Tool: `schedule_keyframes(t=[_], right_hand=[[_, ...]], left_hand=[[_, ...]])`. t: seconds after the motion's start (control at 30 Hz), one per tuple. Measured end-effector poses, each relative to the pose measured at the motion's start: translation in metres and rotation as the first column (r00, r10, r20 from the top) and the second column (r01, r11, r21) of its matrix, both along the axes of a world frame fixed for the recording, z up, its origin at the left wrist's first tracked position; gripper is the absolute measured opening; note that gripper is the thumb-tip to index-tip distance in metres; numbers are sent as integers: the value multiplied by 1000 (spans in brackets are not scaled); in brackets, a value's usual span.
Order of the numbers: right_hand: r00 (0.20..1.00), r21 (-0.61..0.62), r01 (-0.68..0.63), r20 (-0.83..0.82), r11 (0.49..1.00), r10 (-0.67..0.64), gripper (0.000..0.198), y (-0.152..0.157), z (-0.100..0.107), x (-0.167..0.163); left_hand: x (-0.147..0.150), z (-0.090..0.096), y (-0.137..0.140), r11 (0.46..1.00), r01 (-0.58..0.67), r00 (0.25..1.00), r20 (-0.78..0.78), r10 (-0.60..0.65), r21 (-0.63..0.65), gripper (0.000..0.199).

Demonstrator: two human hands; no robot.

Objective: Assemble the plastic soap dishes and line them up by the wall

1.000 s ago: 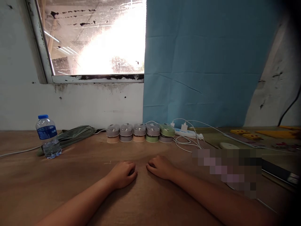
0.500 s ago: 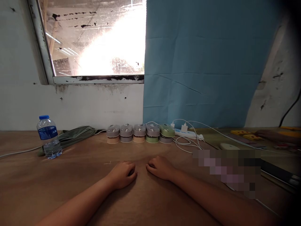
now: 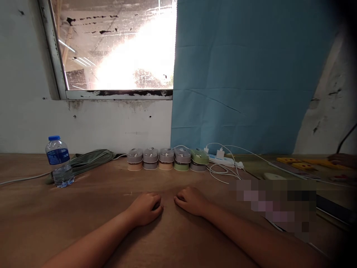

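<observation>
My left hand (image 3: 146,208) rests on the brown wooden table, its fingers curled into a loose fist with nothing visible in them. Across a small gap, my right hand (image 3: 191,201) lies on the tabletop too, fingers likewise curled in and no object showing. Beyond both hands stands a row of several small lidded containers, touching or nearly so. Leftmost is a grey-lidded one with an orange-tan base (image 3: 135,160); at the right end is a green-lidded one with a grey base (image 3: 199,160). Neither hand touches them.
A water bottle (image 3: 60,163) with a blue cap stands at the left, before a folded grey-green umbrella-like bundle (image 3: 93,160). A white power strip (image 3: 223,160) with chargers and cables lies right of the containers. Far right, another person's hand (image 3: 341,160) is near yellow pieces (image 3: 302,166).
The view has shifted slightly, and my hands stay in place on the table. At the far right, the other person's hand has moved rightward, away from the nearer yellow pieces.
</observation>
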State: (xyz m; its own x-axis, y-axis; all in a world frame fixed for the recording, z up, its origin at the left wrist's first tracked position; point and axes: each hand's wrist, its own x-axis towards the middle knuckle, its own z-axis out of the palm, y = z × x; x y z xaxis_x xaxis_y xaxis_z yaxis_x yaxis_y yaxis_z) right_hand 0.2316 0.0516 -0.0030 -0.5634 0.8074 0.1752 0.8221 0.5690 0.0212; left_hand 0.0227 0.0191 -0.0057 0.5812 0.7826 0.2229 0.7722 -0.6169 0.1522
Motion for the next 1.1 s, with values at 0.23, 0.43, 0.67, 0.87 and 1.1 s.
schedule_keyframes(t=[0.23,0.43,0.67,0.87,1.1], right_hand=[[1000,-4,-16,-7,1000,16,37,0,-1,1],[1000,-5,-20,-5,1000,20,37,1,-1,2],[1000,-13,-21,-1,1000,21,36,2,-1,2],[1000,-2,-28,1,1000,28,36,2,-1,1],[1000,0,-26,5,1000,26,36,2,0,1]], left_hand=[[0,0,0,1000,-3,1000,-23,3,6,20],[0,1,0,1000,-6,999,-35,6,-4,21],[2,3,-1,1000,-21,999,-33,20,-21,22],[3,5,-2,1000,-12,1000,-28,11,-27,23],[3,6,-2,998,-30,999,-31,29,-49,24]])
